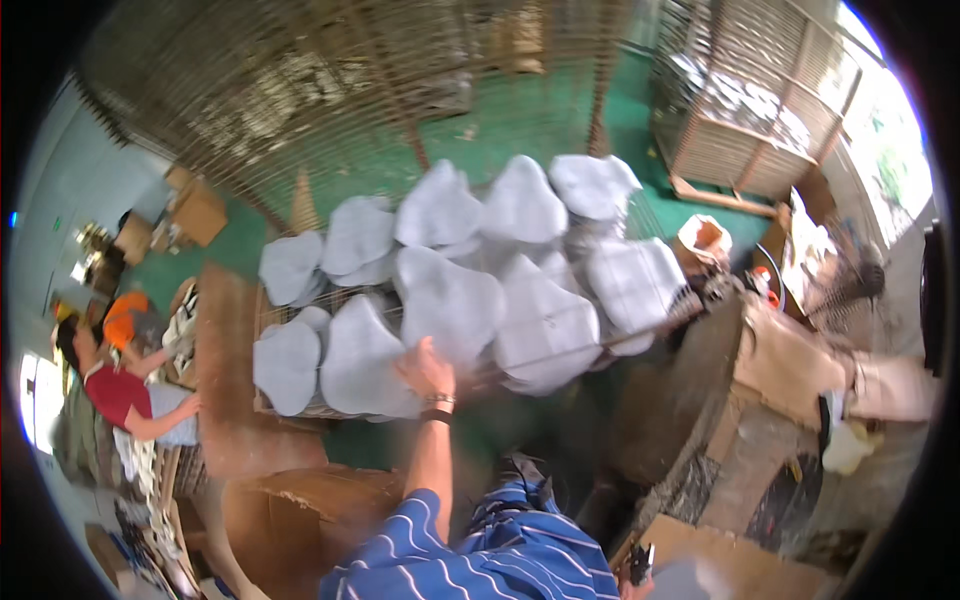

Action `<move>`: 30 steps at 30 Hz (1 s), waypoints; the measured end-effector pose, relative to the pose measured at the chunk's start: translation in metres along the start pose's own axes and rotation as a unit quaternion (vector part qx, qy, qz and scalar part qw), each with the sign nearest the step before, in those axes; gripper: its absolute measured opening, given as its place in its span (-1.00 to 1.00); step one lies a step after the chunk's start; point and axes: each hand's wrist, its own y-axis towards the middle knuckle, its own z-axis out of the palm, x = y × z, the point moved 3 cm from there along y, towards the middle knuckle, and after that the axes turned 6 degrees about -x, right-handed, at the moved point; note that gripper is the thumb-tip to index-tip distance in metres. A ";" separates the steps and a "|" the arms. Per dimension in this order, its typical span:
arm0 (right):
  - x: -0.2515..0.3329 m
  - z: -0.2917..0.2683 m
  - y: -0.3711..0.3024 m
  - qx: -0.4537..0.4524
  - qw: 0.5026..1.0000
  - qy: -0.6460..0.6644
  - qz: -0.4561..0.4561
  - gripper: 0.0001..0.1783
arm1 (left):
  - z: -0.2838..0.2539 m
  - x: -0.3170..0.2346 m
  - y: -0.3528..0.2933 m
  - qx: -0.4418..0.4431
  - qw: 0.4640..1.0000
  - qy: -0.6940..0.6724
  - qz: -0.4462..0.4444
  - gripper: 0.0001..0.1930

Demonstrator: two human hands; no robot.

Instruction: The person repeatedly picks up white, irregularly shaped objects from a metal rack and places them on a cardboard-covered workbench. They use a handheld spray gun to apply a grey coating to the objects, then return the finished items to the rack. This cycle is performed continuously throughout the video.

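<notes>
My left hand [428, 372] reaches out over the near edge of a rack, its blurred fingers apart, beside a grey rounded flat piece [365, 355]. Whether it touches that piece I cannot tell. Another grey piece [450, 300], with a notched top, lies just beyond the fingertips. Several similar pieces sit in stacks in two rows on the wire rack [470, 378]. Low at the bottom edge, my right hand [634, 590] is partly cut off and closed around a small dark object [640, 562] with a pale shiny part.
A brown board [228, 370] stands left of the rack, with an open cardboard box [310, 510] nearer me. At far left a person in a red top [118, 392] works. Cardboard-covered surfaces [790, 360] and a fan [850, 285] stand right; a slatted rack [745, 120] is behind.
</notes>
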 end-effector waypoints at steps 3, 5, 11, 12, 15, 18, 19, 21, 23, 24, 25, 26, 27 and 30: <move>0.059 0.009 -0.001 0.024 0.999 0.021 0.003 -0.64 | -0.011 0.000 -0.003 -0.064 0.996 -0.056 -0.010 -0.67; 0.096 0.016 -0.001 0.050 0.998 0.034 -0.006 -0.63 | -0.026 -0.014 -0.003 -0.060 0.989 -0.133 0.010 -0.65; 0.156 0.036 0.000 0.128 0.990 0.040 -0.044 -0.58 | -0.070 -0.083 -0.020 -0.014 0.952 -0.287 0.106 -0.65; 0.162 0.036 -0.001 0.137 0.989 0.041 -0.047 -0.58 | -0.074 -0.096 -0.024 -0.005 0.945 -0.303 0.126 -0.67; 0.175 0.034 -0.002 0.151 0.985 0.062 -0.047 -0.55 | -0.072 -0.141 -0.048 0.091 0.904 -0.375 0.186 -0.71; 0.170 0.011 -0.017 0.146 0.984 0.101 -0.020 -0.51 | -0.059 -0.177 -0.085 0.191 0.853 -0.428 0.229 -0.80; 0.170 0.000 -0.026 0.137 0.984 0.114 -0.006 -0.50 | -0.056 -0.187 -0.099 0.270 0.821 -0.446 0.233 -0.77; 0.181 -0.022 -0.046 0.111 0.988 0.106 0.016 -0.48 | -0.051 -0.201 -0.125 0.372 0.768 -0.444 0.274 -0.79; 0.196 -0.052 -0.063 0.051 0.997 0.052 -0.007 -0.46 | -0.046 -0.216 -0.161 0.462 0.711 -0.418 0.326 -0.75; 0.186 -0.065 -0.073 0.016 0.997 0.070 0.017 -0.45 | -0.033 -0.216 -0.186 0.518 0.676 -0.398 0.340 -0.74; 0.180 -0.075 -0.082 -0.014 0.995 0.087 0.036 -0.43 | -0.023 -0.217 -0.207 0.547 0.650 -0.372 0.374 -0.74; 0.168 -0.085 -0.091 -0.035 0.994 0.093 0.052 -0.43 | -0.017 -0.214 -0.227 0.581 0.622 -0.363 0.380 -0.74; 0.155 -0.097 -0.107 -0.060 0.991 0.100 0.069 -0.42 | -0.009 -0.213 -0.249 0.613 0.590 -0.352 0.390 -0.73; 0.148 -0.106 -0.146 -0.171 0.970 0.137 0.104 -0.42 | 0.061 -0.196 -0.298 0.678 0.514 -0.253 0.459 -0.72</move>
